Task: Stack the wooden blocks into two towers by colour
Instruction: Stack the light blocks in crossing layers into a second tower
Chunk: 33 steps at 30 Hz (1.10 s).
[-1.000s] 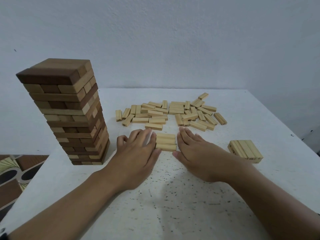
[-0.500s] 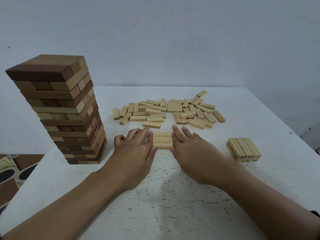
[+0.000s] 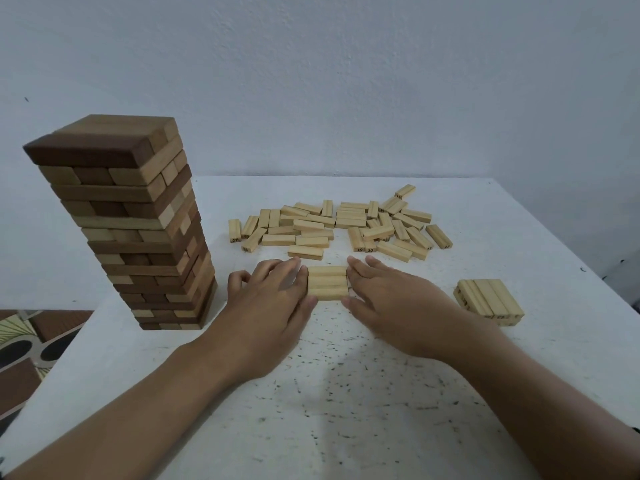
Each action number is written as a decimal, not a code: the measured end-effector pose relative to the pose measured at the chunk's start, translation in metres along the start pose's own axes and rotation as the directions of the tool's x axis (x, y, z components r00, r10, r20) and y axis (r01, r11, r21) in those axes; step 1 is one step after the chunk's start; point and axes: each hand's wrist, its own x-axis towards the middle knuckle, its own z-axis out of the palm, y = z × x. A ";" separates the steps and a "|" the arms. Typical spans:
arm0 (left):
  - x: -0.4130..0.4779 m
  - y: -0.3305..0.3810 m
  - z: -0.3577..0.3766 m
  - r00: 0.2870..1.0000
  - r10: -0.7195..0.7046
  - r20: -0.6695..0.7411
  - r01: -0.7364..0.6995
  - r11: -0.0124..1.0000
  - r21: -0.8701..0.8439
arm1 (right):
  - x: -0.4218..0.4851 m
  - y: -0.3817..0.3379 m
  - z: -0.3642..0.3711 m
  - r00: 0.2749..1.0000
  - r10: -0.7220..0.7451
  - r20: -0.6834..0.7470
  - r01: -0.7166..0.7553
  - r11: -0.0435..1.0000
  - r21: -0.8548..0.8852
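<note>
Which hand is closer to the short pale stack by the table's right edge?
Right. The right hand lies left of the short pale stack, apart from it; the left hand is farther left, beyond the three-block row.

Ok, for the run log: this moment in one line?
pale blocks side by side | left hand presses one end | right hand presses other end

Head-worn view, forward and down, near table [image 3: 346, 410]

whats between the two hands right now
Three light wooden blocks lie flat, side by side on the table, between the left hand and the right hand. Each hand's straight fingers touch one end of the row, as the head view shows.
</note>
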 end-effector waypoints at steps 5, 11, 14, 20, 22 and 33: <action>-0.001 -0.008 -0.005 0.999 -0.017 -0.043 0.006 0.971 -0.237 | 0.000 0.004 -0.006 0.992 0.032 -0.121 -0.012 0.987 0.159; 0.004 -0.008 -0.005 0.999 -0.018 -0.051 0.002 0.952 -0.307 | 0.008 0.011 -0.004 0.987 0.009 -0.160 0.016 0.988 0.154; 0.007 -0.011 -0.005 0.999 0.000 -0.043 -0.012 0.955 -0.295 | 0.012 0.013 -0.002 0.986 0.011 -0.169 0.020 0.983 0.183; 0.009 -0.012 -0.003 1.000 -0.005 -0.025 -0.002 0.962 -0.272 | 0.014 0.016 0.001 0.984 -0.003 -0.180 0.038 0.981 0.192; 0.009 -0.013 -0.003 1.000 -0.004 -0.019 -0.001 0.967 -0.256 | 0.014 0.016 0.001 0.984 -0.011 -0.178 0.044 0.982 0.183; 0.010 -0.012 -0.004 1.000 -0.011 0.008 0.012 0.974 -0.228 | 0.016 0.016 0.002 0.981 -0.015 -0.193 0.052 0.980 0.190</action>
